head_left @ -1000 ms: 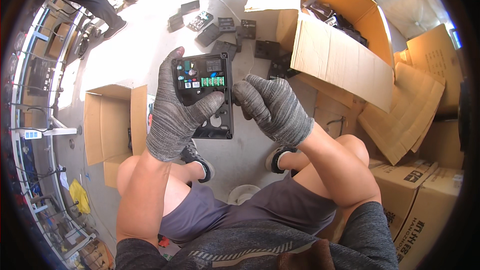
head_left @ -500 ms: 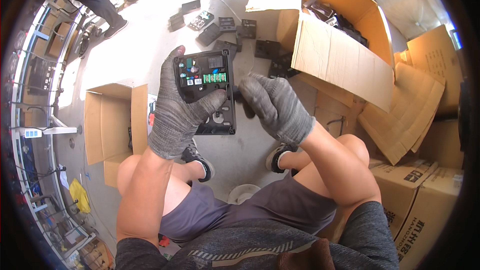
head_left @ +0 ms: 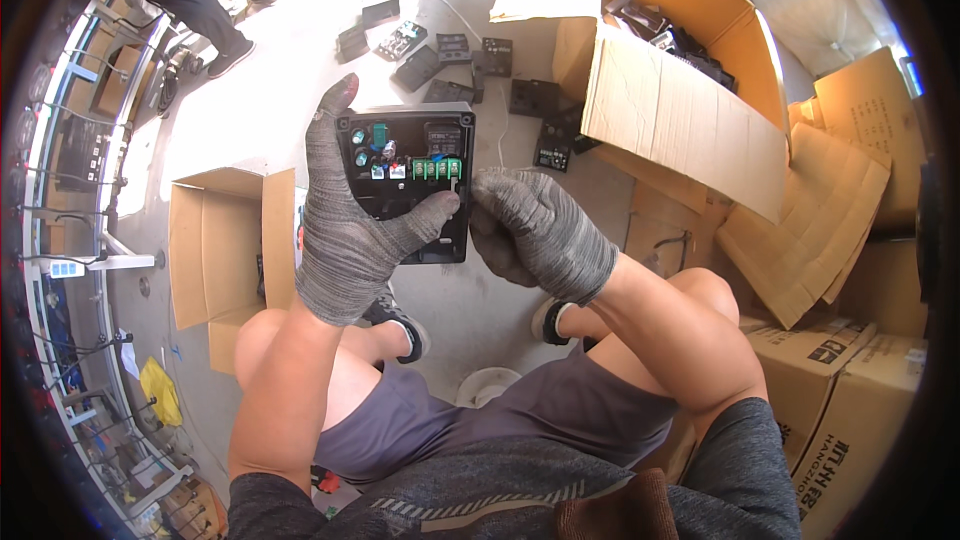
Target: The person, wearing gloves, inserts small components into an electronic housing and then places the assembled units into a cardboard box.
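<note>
A black plastic housing [head_left: 438, 246] with a circuit board inside is gripped in my left hand [head_left: 340, 230], which wears a grey knit glove. The thumb lies across its front, and the fingers are hidden behind it. A green terminal block [head_left: 437, 169] with screws stands on the board, near small blue and white components. At the housing's right edge is my right hand [head_left: 550, 230], also gloved, its fingers curled and pinched close to the terminal block. Whatever sits between those fingers is hidden.
Several similar black housings [head_left: 418, 68] lie on the floor ahead. A large open carton [head_left: 680, 110] with dark parts stands at the right, a smaller open carton [head_left: 220, 250] at the left. Flattened cardboard [head_left: 810, 210] leans right. A person's legs [head_left: 190, 0] show at the far left.
The housing has turned slightly and now faces me more squarely. My right hand has dropped a little, and its fingertips have shifted along the housing's right edge.
</note>
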### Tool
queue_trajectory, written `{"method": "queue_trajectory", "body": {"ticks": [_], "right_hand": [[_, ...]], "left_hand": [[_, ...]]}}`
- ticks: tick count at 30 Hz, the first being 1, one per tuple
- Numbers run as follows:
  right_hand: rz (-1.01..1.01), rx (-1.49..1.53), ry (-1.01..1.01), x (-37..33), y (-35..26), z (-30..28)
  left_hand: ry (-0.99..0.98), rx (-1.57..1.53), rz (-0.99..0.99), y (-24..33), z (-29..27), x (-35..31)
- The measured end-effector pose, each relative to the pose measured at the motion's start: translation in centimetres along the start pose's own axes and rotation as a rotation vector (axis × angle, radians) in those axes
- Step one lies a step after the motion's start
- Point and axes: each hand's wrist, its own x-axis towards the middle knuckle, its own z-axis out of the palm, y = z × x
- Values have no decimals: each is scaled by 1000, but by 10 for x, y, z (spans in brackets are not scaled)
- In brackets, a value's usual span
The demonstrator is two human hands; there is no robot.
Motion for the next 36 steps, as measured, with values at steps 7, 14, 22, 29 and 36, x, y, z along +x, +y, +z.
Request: {"method": "queue_trajectory", "body": {"ticks": [7, 14, 22, 29, 36], "right_hand": [[-38, -708, 53, 5, -32, -9], [-397, -756, 153, -1, 5, -1], [-80, -21, 161, 2, 14, -14], [133, 410, 169, -1, -22, -24], [92, 470, 190, 1, -28, -29]], "left_hand": [[-51, -297, -373, -1, 0, -7], [-7, -187, -196, -15, 6, -11], [95, -274, -255, -12, 11, -3], [31, -552, -354, -9, 9, 3], [-95, -420, -351, -18, 2, 9]]}}
